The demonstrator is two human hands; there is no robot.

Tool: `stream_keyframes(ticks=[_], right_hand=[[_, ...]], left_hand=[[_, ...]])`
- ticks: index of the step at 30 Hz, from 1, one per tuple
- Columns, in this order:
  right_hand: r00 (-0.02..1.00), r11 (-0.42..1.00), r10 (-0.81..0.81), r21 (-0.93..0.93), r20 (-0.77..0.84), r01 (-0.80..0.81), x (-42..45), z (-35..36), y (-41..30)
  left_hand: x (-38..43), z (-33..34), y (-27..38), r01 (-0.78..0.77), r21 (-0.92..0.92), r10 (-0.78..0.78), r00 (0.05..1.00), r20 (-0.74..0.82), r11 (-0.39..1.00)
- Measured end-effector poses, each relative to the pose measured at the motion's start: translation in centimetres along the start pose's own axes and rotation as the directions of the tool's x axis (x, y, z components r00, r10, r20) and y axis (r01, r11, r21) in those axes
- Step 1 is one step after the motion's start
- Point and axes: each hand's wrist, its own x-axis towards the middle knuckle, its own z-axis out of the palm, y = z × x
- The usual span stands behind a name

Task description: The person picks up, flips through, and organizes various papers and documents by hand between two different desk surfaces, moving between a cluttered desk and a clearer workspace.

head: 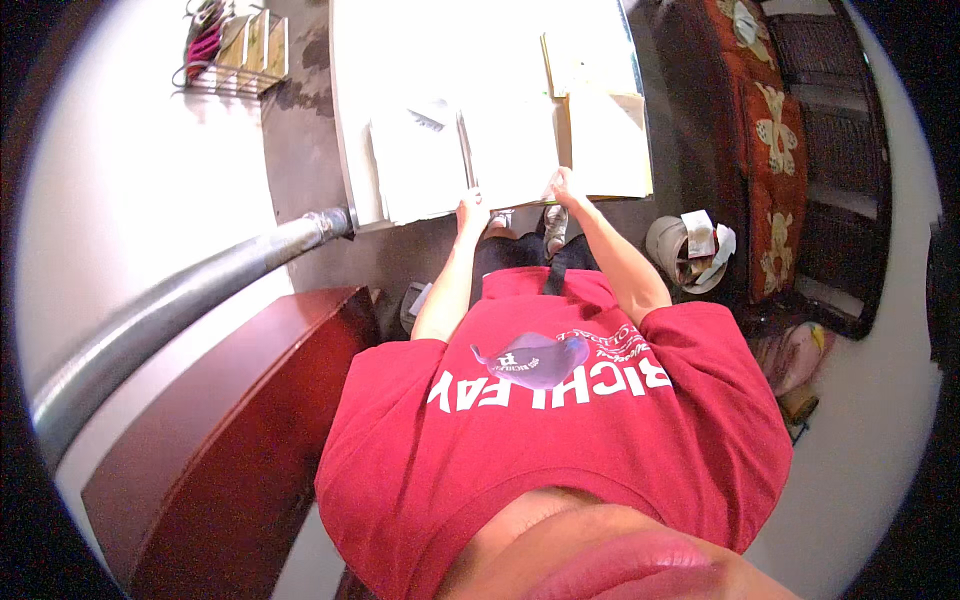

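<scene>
A brightly overexposed white sheet of paper [514,150] lies in front of me at the near edge of the white table [450,45]. My left hand [472,213] pinches its near left corner, beside a narrow dark strip [466,146] that may be a gap or a thin tool. At the near right corner, my right hand [565,187] grips the same sheet with thumb and fingers. More white paper [416,169] with a grey printed patch is on the left. To the right rests a paper stack [607,142] with yellowish edges; glare hides its surface.
A waste bin [667,247] filled with papers stands right of my legs. Beyond it is a dark bench with red patterned cushions [776,142]. Left are a metal pipe [202,285], reddish-brown wooden furniture [247,382] and a wire rack [232,79] with wooden slats.
</scene>
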Motion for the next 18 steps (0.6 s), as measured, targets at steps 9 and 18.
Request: stream_keyframes(ticks=[9,18], right_hand=[[0.957,0.949,0.22,-0.185,-0.191,-0.255,-5.0,-0.8,-3.1],[0.809,0.879,0.448,0.353,-0.38,-0.321,-12.5,-1.2,2.2]], left_hand=[[1.1,-1.1,6.1,-0.252,0.484,0.3,0.953,-0.024,0.838],[2.2,7.6,14.1,-0.564,0.41,0.153,0.7,0.697,0.717]])
